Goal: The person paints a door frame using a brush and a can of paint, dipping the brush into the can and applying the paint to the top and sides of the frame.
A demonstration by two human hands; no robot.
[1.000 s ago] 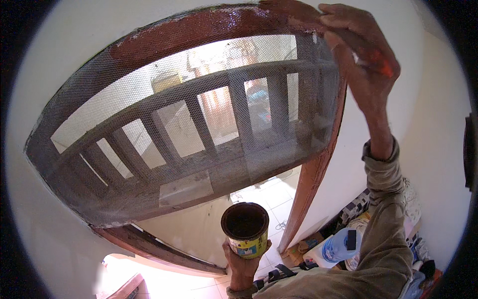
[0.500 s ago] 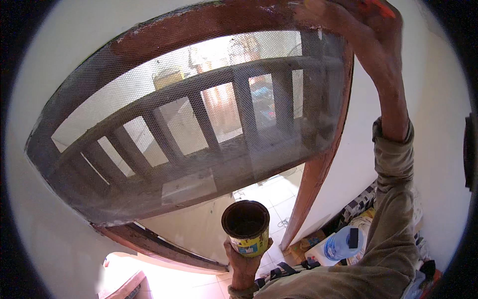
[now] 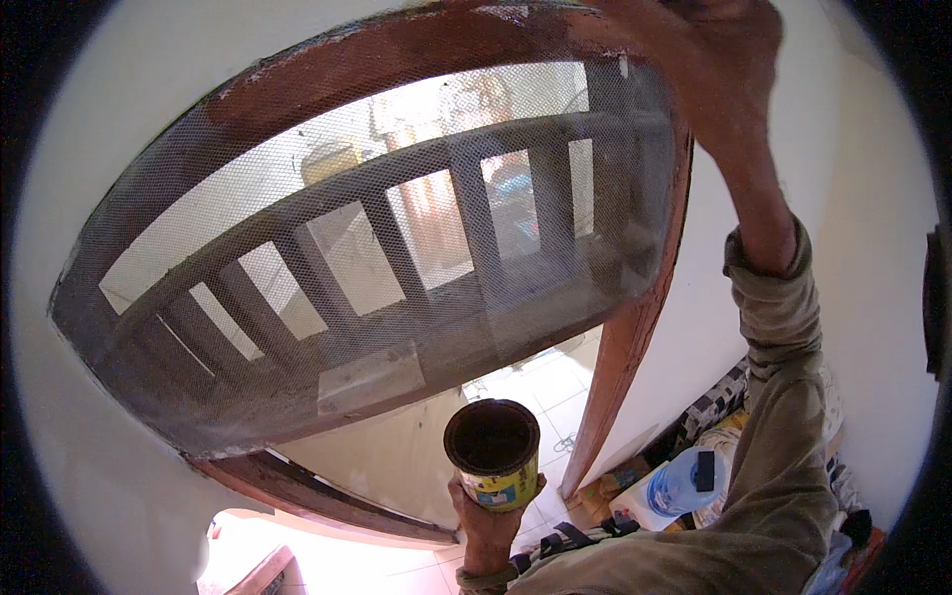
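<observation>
My left hand [image 3: 485, 535] grips a yellow-labelled tin can [image 3: 506, 492] from below and holds it upright, low in the middle of the view. The can's open top shows a dark brown inside; how full it is, I cannot make out. My right hand [image 3: 729, 64] is raised to the upper right, against the reddish-brown wooden frame [image 3: 327, 94]. Its fingers are bent in and partly cut off by the picture's top edge, so whatever they hold is hidden. Wire mesh [image 3: 397, 307] covers dark slats within the arched frame.
A brown wooden post [image 3: 620, 382] runs down beneath the mesh on the right. At the lower right stand a blue clear plastic bottle [image 3: 674, 488] and bundled goods. A pale wall [image 3: 853, 198] borders the frame. Tiled floor [image 3: 555, 392] shows below.
My right hand and forearm have shifted a little to the left along the frame's top. The left hand keeps the can at nearly the same spot.
</observation>
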